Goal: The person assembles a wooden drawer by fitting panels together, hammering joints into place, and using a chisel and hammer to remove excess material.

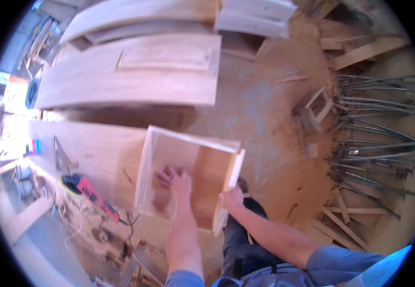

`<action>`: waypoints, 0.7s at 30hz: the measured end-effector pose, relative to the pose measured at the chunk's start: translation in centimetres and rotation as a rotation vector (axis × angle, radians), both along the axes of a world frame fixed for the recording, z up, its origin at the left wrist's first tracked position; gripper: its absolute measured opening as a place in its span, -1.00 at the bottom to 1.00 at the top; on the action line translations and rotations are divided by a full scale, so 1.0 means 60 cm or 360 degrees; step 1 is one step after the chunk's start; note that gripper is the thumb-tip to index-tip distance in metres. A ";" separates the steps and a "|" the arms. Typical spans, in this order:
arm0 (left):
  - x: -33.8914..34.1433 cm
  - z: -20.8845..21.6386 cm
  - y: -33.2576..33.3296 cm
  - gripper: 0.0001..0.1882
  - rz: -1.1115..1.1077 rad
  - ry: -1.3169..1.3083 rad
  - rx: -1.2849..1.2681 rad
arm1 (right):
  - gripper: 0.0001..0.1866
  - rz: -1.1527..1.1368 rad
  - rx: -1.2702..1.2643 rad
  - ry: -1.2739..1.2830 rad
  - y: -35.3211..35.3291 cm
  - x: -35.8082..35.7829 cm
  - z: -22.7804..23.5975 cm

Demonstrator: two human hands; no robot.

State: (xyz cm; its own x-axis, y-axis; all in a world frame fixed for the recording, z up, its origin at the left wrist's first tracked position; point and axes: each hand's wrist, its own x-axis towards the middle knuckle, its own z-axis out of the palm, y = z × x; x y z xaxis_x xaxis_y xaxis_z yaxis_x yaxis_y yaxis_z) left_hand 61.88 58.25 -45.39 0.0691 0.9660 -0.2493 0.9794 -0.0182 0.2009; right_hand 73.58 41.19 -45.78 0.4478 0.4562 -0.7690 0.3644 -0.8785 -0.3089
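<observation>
A shallow wooden drawer (pixel 210 174) with raised pale sides is tilted over the right end of the nearest board (pixel 107 148). My left hand (pixel 178 182) reaches inside it, fingers spread over the bottom panel; whether the fingertips press on the panel I cannot tell. Wrapped around the drawer's right side is my right hand (pixel 232 197), closed on the wood. The drawer's underside is hidden from view.
On the board's left part lie a red power sander (pixel 95 196) with a cord and a triangular square (pixel 62 155). Long wooden panels (pixel 169 86) stand beyond. Several metal bar clamps (pixel 374 129) lean at the right, near wood offcuts (pixel 343 225) on the dusty floor.
</observation>
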 end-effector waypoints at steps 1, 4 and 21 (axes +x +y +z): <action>-0.023 -0.002 0.001 -0.38 -0.0126 -0.0136 -0.0148 | -0.43 0.0220 -0.0173 -0.0009 0.014 0.018 0.024; -0.033 0.130 0.003 -0.41 0.0225 -0.1190 -0.0534 | -0.54 -0.0658 -0.0163 -0.0020 0.055 0.033 0.076; 0.047 0.391 -0.246 -0.15 0.1089 -0.2150 -0.0187 | -0.80 -0.1426 0.0375 0.0246 -0.192 0.309 0.266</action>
State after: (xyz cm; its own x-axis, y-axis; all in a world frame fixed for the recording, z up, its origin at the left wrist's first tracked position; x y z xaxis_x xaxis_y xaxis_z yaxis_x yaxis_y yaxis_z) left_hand 64.72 43.51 -21.96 -0.1379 0.8856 -0.4434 -0.1215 0.4292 0.8950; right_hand 92.13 29.65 -29.81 0.6081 0.1428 -0.7809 -0.4772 -0.7204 -0.5033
